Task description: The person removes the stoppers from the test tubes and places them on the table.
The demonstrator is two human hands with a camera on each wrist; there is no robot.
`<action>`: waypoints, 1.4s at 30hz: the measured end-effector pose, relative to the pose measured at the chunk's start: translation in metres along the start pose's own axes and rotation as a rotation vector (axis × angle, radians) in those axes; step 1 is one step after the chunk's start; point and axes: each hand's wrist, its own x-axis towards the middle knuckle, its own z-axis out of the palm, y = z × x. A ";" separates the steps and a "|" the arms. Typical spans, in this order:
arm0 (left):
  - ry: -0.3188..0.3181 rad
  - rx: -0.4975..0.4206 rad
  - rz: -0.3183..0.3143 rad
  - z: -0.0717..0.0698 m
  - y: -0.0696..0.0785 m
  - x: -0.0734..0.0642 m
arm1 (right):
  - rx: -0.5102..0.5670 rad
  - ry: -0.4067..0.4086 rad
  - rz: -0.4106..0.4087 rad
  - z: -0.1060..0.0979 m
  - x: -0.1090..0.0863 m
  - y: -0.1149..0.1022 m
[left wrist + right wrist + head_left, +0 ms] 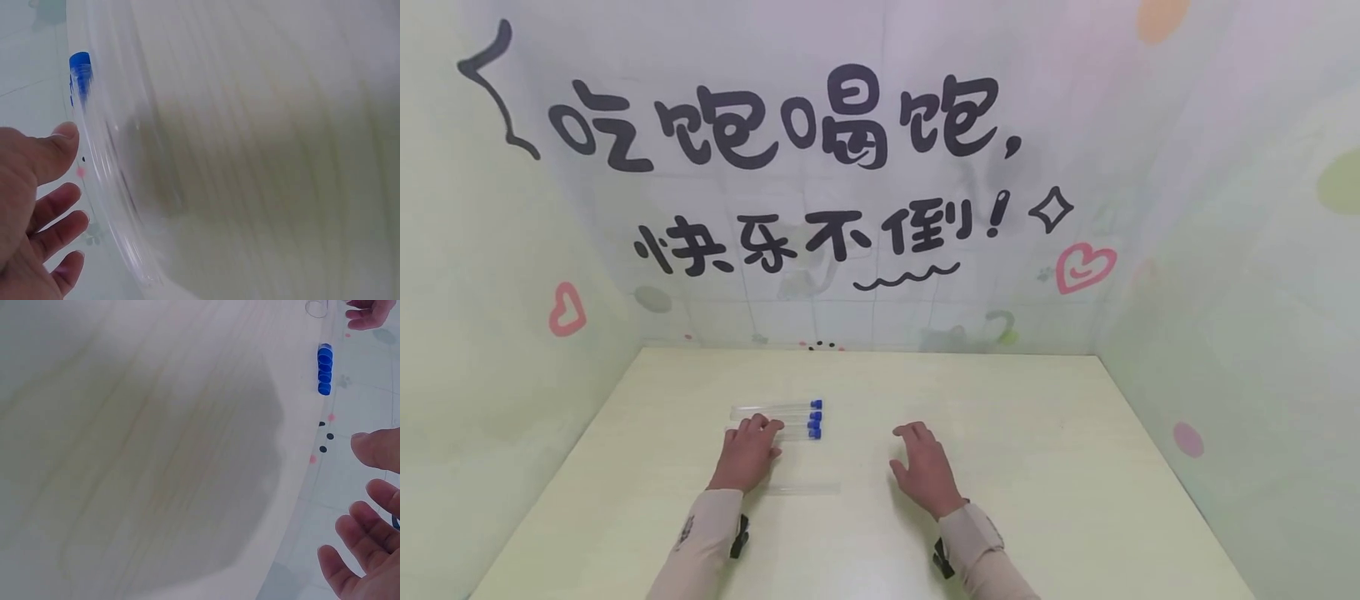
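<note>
Several clear tubes with blue caps [814, 425] lie side by side on the table, caps toward the right. My left hand [747, 454] is over their left ends, fingers spread and slightly bent, with nothing seen between thumb and fingers. In the left wrist view the left hand [37, 194] is beside the capped tubes [103, 156]; whether it touches them I cannot tell. Another clear tube [805, 489], with no cap visible, lies closer to me, its left part hidden by the left arm. To the right, my right hand [925, 471] hovers with loosely bent fingers, holding nothing.
The pale wooden table [1037, 467] meets a printed backdrop [880, 321] at its far edge. Similar sheets [1225, 333] stand along both sides. Dark straps or clips show at both wrists.
</note>
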 end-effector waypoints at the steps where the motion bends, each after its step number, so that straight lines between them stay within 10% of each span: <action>1: -0.005 -0.002 -0.003 0.000 0.001 0.001 | 0.000 -0.002 0.002 -0.001 0.000 0.000; 15: 0.027 -0.005 0.020 -0.004 -0.005 -0.005 | 0.023 -0.051 -0.012 0.006 0.001 0.001; 42: -0.104 0.054 -0.012 -0.001 0.000 0.010 | 0.006 -0.139 -0.025 0.007 0.024 -0.015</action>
